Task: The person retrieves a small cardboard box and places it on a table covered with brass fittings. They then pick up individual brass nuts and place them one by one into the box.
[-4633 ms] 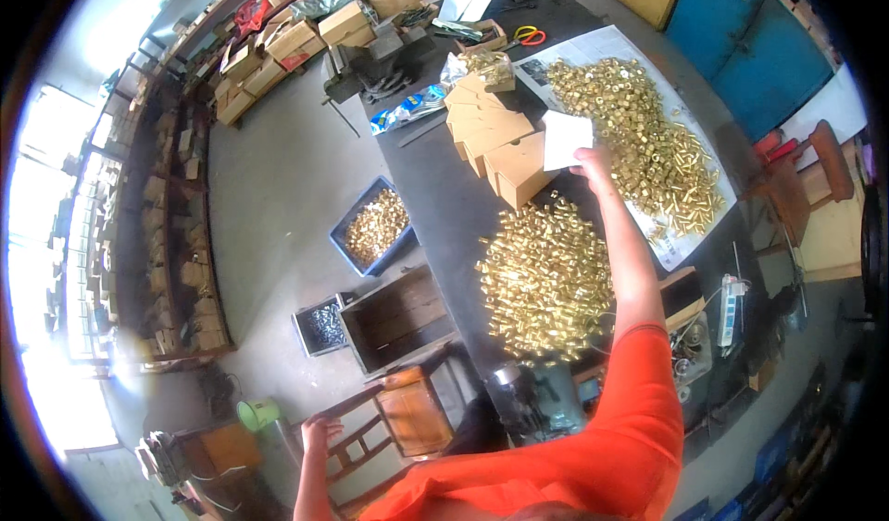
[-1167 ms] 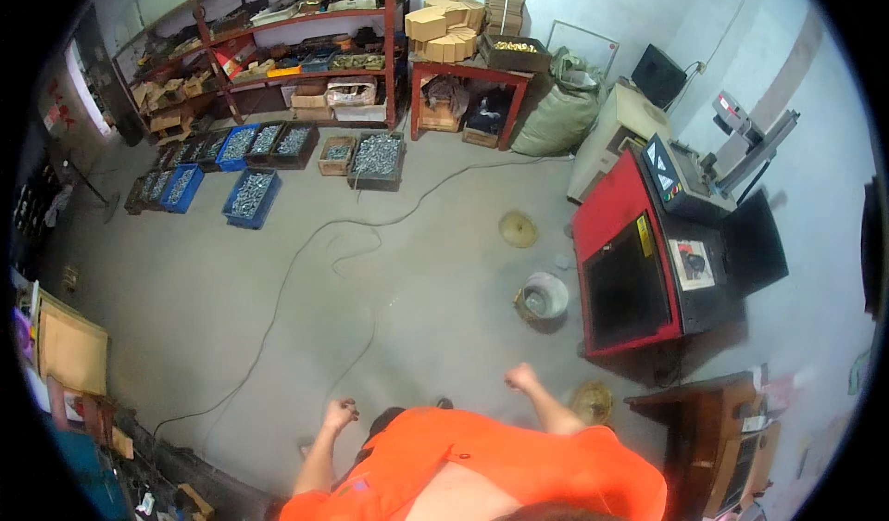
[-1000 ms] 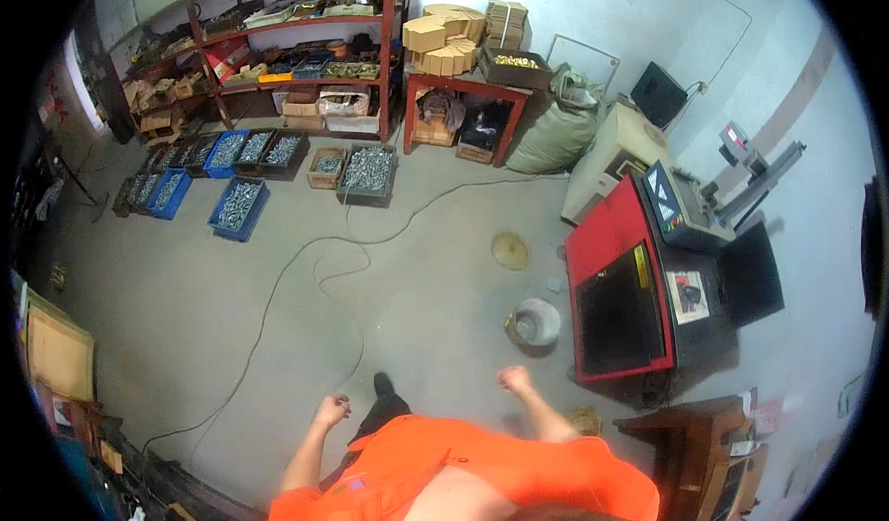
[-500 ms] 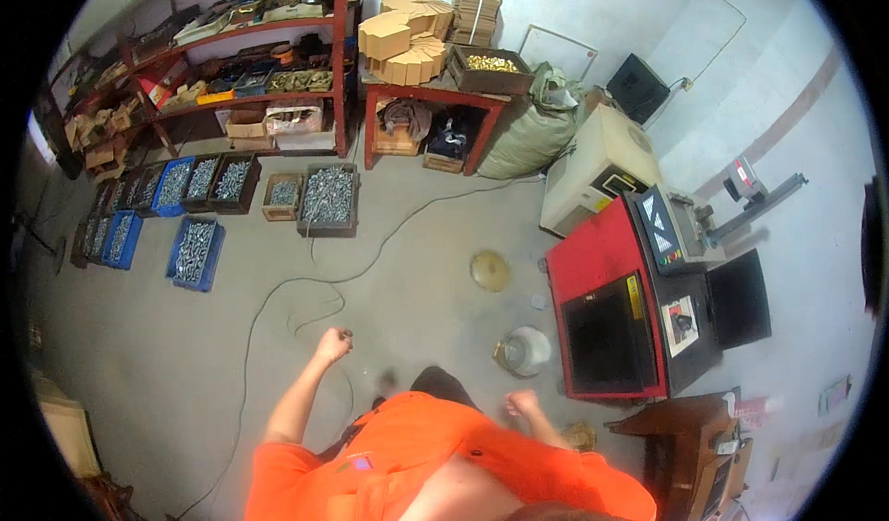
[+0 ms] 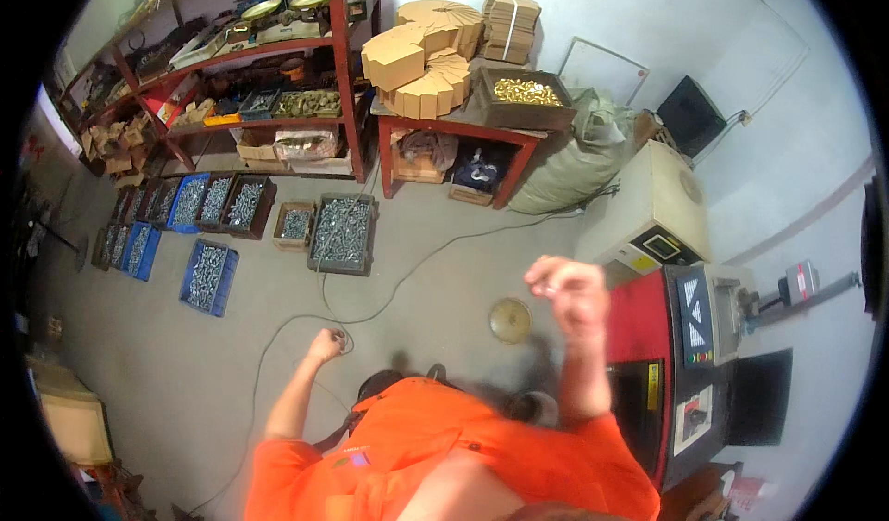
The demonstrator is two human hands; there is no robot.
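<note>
My right hand (image 5: 576,297) is raised in front of me with its fingers curled together. A small pale spot shows at the fingertips, too blurred to name. It hangs in the air between the red machine cabinet (image 5: 639,315) and a round yellowish disc (image 5: 510,321) on the floor, touching neither. Low at my left side, my left hand (image 5: 326,346) is closed; something small and dark shows at its fingers, its kind unclear. Beneath that hand a thin cable (image 5: 394,291) winds over the grey floor.
Blue and dark crates of metal parts, such as a blue crate (image 5: 209,278) and a dark crate (image 5: 343,235), stand on the floor. A red table (image 5: 389,157) carries cardboard stacks and a box of brass-coloured parts (image 5: 525,92). A beige unit (image 5: 681,204) and full sack (image 5: 581,164) stand right.
My right hand has risen from beside my body to chest height, forward. My left hand stays low. I have moved forward and left slightly, and the view has shifted with me.
</note>
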